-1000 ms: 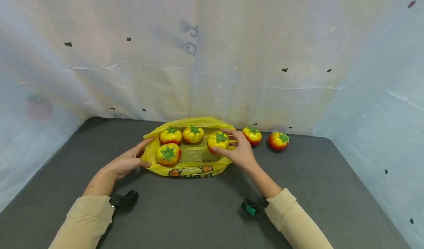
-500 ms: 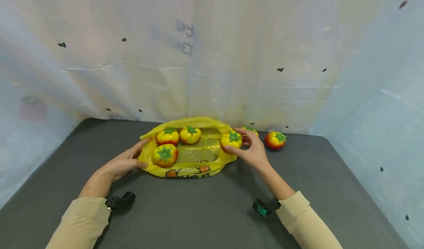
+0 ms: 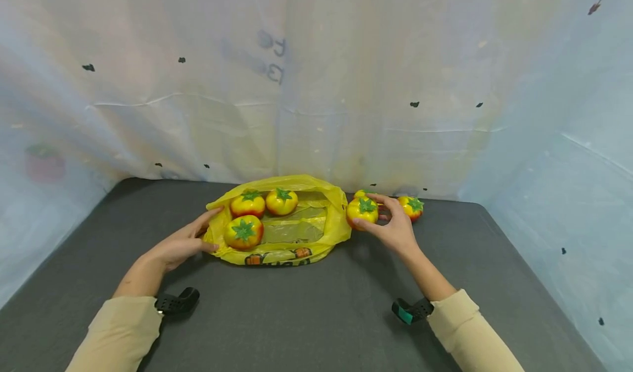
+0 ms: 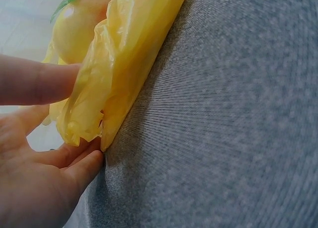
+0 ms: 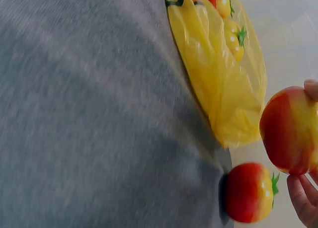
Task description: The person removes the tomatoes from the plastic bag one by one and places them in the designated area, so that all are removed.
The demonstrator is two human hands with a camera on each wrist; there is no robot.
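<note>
A person in cream long sleeves works at a dark grey felt-covered table (image 3: 306, 317) walled by pale translucent plastic sheeting (image 3: 346, 86). The right hand (image 3: 393, 230) grips a round yellow-and-red toy tomato with a green leafy top (image 3: 362, 211), fingers and thumb curled round it, just to the right of a crumpled yellow plastic bag (image 3: 277, 251) that lies open at the middle of the table's far part. In the right wrist view the tomato is above the table, clear of the bag's edge. The left hand (image 3: 184, 243) lies with straight fingers at the left rim of the bag; the left wrist view shows its fingertips (image 4: 79, 166) touching the bag's folded edge on the felt, the thumb against the plastic higher up. Inside the bag sit three more toy tomatoes: one near the left hand (image 3: 243, 232) and two side by side at the far side (image 3: 247, 203) (image 3: 281, 201). Right of the held tomato, another tomato (image 3: 411, 207) rests on the table beyond the right hand's fingers, and one more (image 3: 360, 194) shows partly behind the held one.
</note>
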